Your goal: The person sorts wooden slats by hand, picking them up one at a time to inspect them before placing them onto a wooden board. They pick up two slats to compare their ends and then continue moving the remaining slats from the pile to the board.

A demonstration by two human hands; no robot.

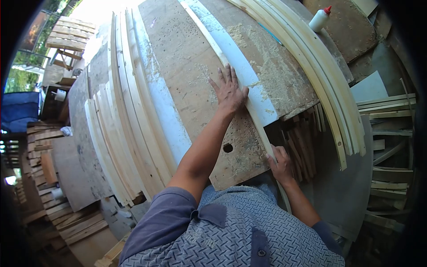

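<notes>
A long, narrow wooden strip (259, 127) runs from the far edge of the workbench (191, 58) down past its near edge. My left hand (230, 91) lies over the strip at mid-bench, fingers spread and pointing away from me. Near the bench's front edge, my right hand (280, 162) grips the same strip, its thumb and fingers wrapped round it. A white board (262, 100) lies beside the strip on the right. Left of my left hand, the brown board is dotted with small holes, and a larger dark hole (228, 147) shows nearer to me.
Long wooden strips (129, 111) lie along the left side. More curved strips (307, 58) rest at the right, past a thin blue item (270, 34). A white bottle with a red cap (320, 19) stands back right. Wood pieces (302, 147) are stacked below the bench edge.
</notes>
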